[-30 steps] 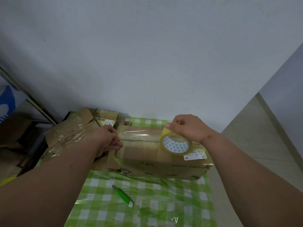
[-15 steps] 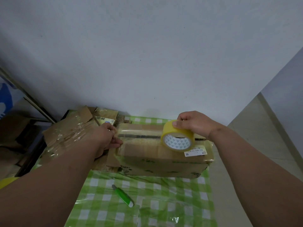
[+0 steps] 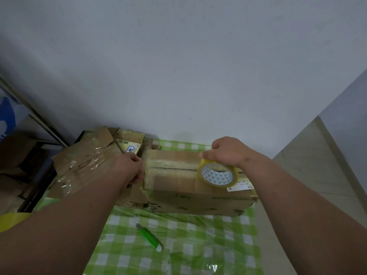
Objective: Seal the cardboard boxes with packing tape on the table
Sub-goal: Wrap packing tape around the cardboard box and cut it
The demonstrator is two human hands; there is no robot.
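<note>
Lying lengthwise on the green checked tablecloth [image 3: 198,245], the cardboard box [image 3: 190,197] is brown and worn, its top flaps meeting along a dark centre seam already covered by glossy clear tape. A white printed label [image 3: 240,185] sits at the box's right end, and faint green printing marks its near side. The right hand [image 3: 228,151] curls over a roll of packing tape [image 3: 217,175], yellow-edged with a patterned white core, holding it on the box's top near the right end. The left hand [image 3: 131,165] is at the box's left end, fingers bent against the taped edge; whether it pinches the tape's loose end cannot be made out. Left of the box, crumpled flattened cardboard [image 3: 87,161] wrapped in shiny tape lies partly behind the left forearm. In front of the box, a green utility knife [image 3: 150,237] rests on the cloth, well apart from it. Both forearms run out of view at the lower edge.
</note>
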